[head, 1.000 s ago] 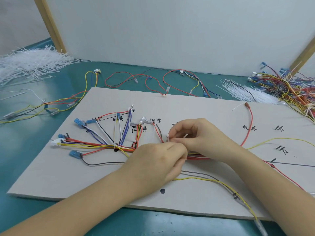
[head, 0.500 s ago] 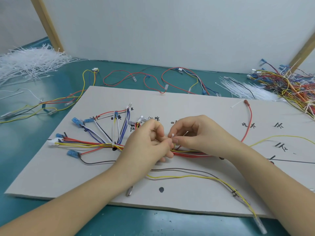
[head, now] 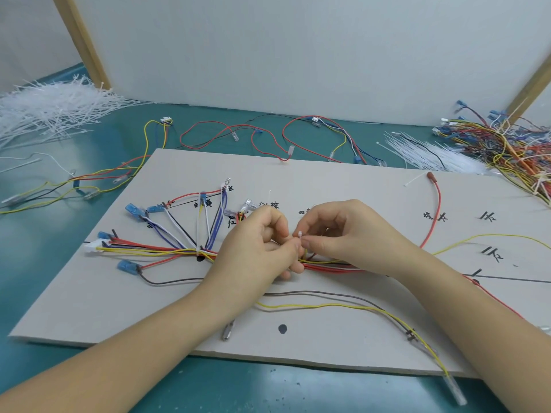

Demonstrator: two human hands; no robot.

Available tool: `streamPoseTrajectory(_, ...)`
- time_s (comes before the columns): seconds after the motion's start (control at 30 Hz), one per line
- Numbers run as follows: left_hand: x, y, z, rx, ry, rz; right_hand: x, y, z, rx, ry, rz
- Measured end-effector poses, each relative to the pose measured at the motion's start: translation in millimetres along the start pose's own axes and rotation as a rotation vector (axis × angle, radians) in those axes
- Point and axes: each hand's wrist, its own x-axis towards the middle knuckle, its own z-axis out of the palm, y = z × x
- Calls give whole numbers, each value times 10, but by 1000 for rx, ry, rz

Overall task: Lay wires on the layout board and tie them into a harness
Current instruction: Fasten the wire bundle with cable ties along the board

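From the head view, black handwritten characters mark the grey cardboard layout board (head: 328,180); we cannot read them. Our left hand (head: 262,248) and right hand (head: 343,234) pinch a thin white cable tie (head: 300,235) above the multicoloured wire bundle (head: 328,265) lying mid-board.

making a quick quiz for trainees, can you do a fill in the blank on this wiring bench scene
1. Both hands, left hand and right hand, pinch a small white ____ over the wire bundle.
2. The table under the board is ____ in colour.
3. The round dot near the board's front edge is ____.
4. The heap of white ties lies at the far ____ of the table.

Missing words: cable tie; teal; black; left
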Motion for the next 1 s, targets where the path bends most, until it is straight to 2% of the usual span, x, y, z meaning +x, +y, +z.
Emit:
streamPoseTrajectory(0.43, 1, 18, 8, -13, -3, -3, -21, -22, 0, -7, -7, -22)
streamPoseTrajectory(0.73, -35, 44, 17, -10, -1, 35, 2, -30, -35, 133, -5, 11)
streamPoseTrajectory(1.0, -2, 63, -9, -5, -39, -21, -18, -41, -28, 44, 35, -79)
